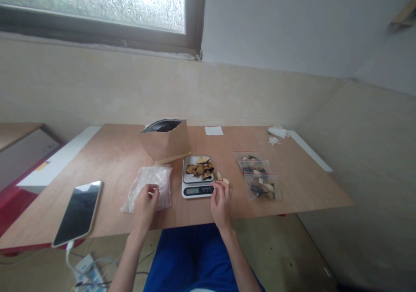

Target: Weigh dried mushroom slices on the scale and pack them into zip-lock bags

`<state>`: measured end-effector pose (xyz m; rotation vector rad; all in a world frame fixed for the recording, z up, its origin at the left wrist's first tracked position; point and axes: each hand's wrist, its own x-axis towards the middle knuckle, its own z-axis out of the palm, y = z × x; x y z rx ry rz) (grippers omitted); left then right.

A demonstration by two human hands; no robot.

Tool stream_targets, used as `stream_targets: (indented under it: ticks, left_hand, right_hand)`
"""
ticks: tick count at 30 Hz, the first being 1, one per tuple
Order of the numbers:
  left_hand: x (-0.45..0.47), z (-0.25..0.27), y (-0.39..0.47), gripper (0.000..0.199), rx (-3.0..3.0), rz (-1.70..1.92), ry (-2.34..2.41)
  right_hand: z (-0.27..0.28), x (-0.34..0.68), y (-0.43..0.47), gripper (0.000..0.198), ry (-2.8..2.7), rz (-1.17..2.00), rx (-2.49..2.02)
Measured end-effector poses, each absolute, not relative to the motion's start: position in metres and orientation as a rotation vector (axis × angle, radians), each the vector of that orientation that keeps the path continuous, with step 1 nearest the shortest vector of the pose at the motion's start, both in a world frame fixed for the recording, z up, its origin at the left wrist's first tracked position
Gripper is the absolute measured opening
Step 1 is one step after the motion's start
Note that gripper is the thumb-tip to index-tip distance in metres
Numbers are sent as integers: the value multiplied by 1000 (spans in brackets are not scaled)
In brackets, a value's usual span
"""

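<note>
My left hand (pixel 147 202) is over a stack of clear plastic bags (pixel 136 190), its fingers curled in toward the thumb. Whether it pinches anything is hidden. By the right edge of a small digital kitchen scale (pixel 199 191), my right hand (pixel 221 203) has its fingers drawn together. Its fingertips are close to the scale's panel, and what they hold is too small to tell. Brown, dark-edged dried slices (pixel 199 168) are heaped on the scale's plate. Two or so pale slices (pixel 222 179) lie on the table just beyond my right fingertips.
An opened kraft paper pouch (pixel 169 142) stands behind the scale. Filled zip bags (pixel 262 186) overlap on the right. A phone (pixel 79 212) with a cable lies at the left. White paper (pixel 213 131) and crumpled plastic (pixel 277 131) are along the back of the table (pixel 312 192).
</note>
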<state>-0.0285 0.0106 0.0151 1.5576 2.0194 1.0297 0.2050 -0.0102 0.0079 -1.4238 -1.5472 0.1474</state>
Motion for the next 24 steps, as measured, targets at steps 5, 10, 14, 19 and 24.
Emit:
stream_targets:
  ticks: [5,10,14,19,24]
  left_hand:
    - [1,48,1,27,1545,1205,1869]
    - [18,59,-6,25,1537,1291,1797]
    - [7,56,-8,28,1474,1283,1866]
    - [-12,59,-13,31,1400,1333,1997]
    - [-17,64,-15,31,1387,1380,2036]
  right_hand:
    - [31,171,-13,19,-1647,428,-1263]
    - [41,150,-9,18,-1682,514,-1183]
    - [31,168,2,18,-1536,380,-1307]
    - [15,210,18,19,-1444,219,-1481]
    - [8,227,40,28,-1568,257,-1487]
